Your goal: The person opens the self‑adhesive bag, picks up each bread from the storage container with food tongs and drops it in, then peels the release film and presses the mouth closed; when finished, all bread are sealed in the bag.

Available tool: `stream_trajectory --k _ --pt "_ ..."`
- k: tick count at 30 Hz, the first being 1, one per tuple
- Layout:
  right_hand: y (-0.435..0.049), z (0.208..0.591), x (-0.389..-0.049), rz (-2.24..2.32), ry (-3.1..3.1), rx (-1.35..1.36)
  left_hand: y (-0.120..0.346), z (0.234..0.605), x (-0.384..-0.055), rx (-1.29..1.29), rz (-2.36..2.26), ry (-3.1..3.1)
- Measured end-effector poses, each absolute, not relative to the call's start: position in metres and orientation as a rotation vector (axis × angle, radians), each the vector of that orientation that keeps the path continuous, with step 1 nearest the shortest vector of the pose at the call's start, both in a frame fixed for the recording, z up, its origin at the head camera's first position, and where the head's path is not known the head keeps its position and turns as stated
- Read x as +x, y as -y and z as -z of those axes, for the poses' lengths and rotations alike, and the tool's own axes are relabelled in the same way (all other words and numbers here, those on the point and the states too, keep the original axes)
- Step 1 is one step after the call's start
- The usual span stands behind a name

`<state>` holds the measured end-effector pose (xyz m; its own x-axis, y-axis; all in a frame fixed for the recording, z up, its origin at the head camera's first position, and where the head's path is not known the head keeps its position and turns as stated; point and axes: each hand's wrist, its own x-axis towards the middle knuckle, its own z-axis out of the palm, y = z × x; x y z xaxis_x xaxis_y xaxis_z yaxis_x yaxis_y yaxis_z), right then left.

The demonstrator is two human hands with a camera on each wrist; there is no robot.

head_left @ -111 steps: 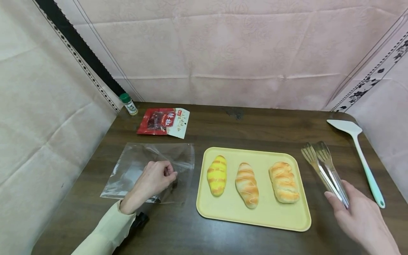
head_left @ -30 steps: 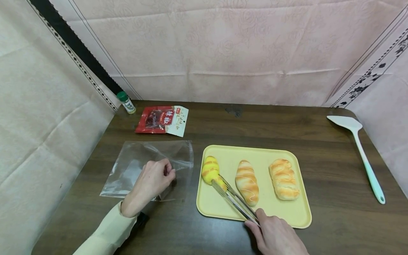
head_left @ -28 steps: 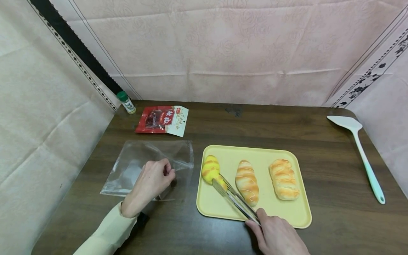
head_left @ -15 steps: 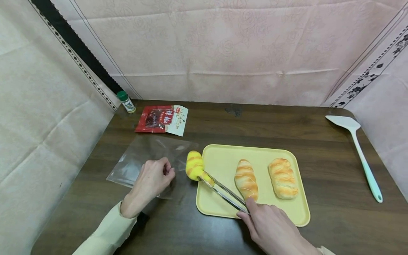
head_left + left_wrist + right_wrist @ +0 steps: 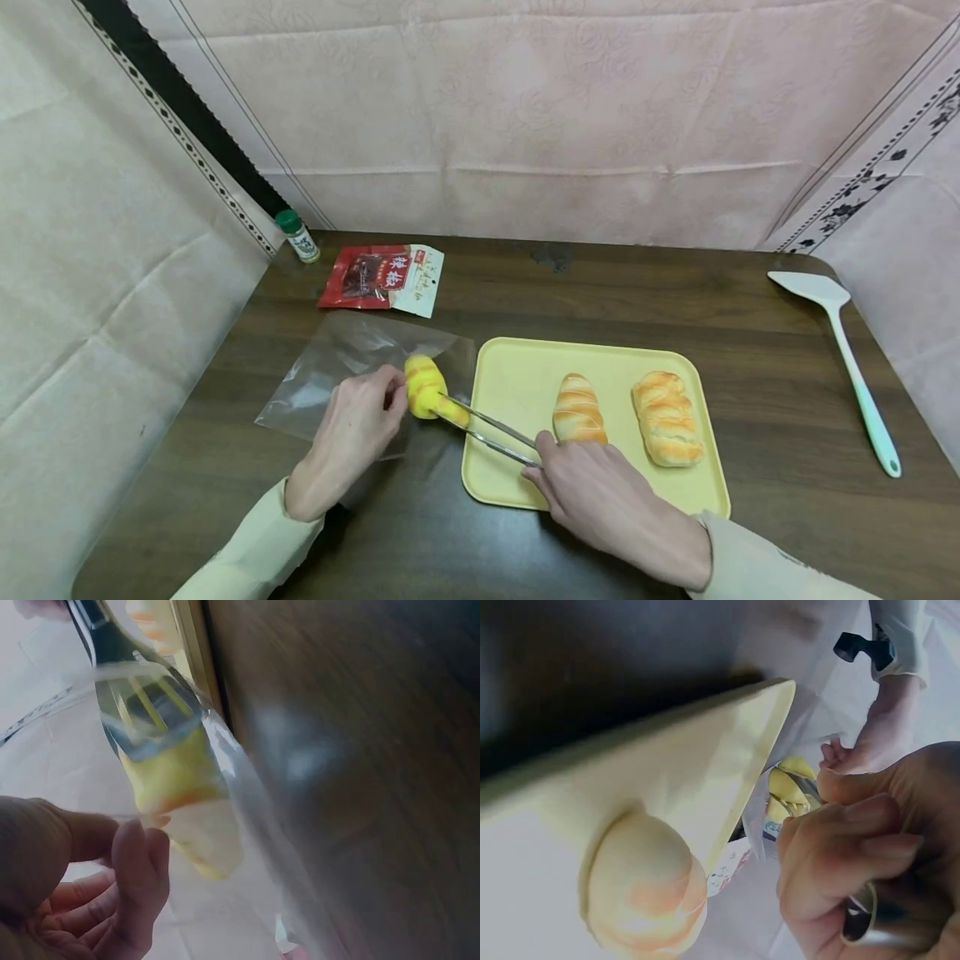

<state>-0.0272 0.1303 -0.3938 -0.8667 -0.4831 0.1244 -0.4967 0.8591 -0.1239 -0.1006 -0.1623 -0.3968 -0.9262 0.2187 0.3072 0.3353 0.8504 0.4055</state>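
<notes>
My left hand (image 5: 358,432) pinches the edge of a clear plastic bag (image 5: 311,379) between thumb and fingers, lifting it a little. In my right hand (image 5: 600,492) are metal food tongs (image 5: 498,433), their fork-shaped ends clamped on a yellow striped bread roll (image 5: 425,387). The roll is at the bag's mouth, close beside the left fingertips. In the left wrist view the roll (image 5: 176,769) and tong ends show through the clear film; how deep they sit in the bag I cannot tell. In the right wrist view the fingers curl round the tongs' handle (image 5: 892,922).
A yellow tray (image 5: 525,367) bears a long striped bread roll (image 5: 579,408), partly behind the right hand, and a braided-looking loaf (image 5: 667,419). At the back left are a red-and-white food packet (image 5: 382,279) and a green-capped bottle (image 5: 298,237). A white spatula (image 5: 855,367) lies at the right.
The right hand first brought the tongs from the right to the tray and clamped the yellow roll. It has since carried the roll left to the bag, whose mouth has shifted and lifted.
</notes>
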Motion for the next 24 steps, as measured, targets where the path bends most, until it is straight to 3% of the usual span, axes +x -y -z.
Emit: stream_trajectory --k 14,24 --pt "-0.106 0.388 -0.076 -0.415 2.993 0.984 0.160 0.398 -0.095 -0.527 0.584 2.681" --pt "-0.087 0.388 -0.097 -0.597 3.152 0.962 0.164 0.401 -0.095 -0.541 0.529 2.634"
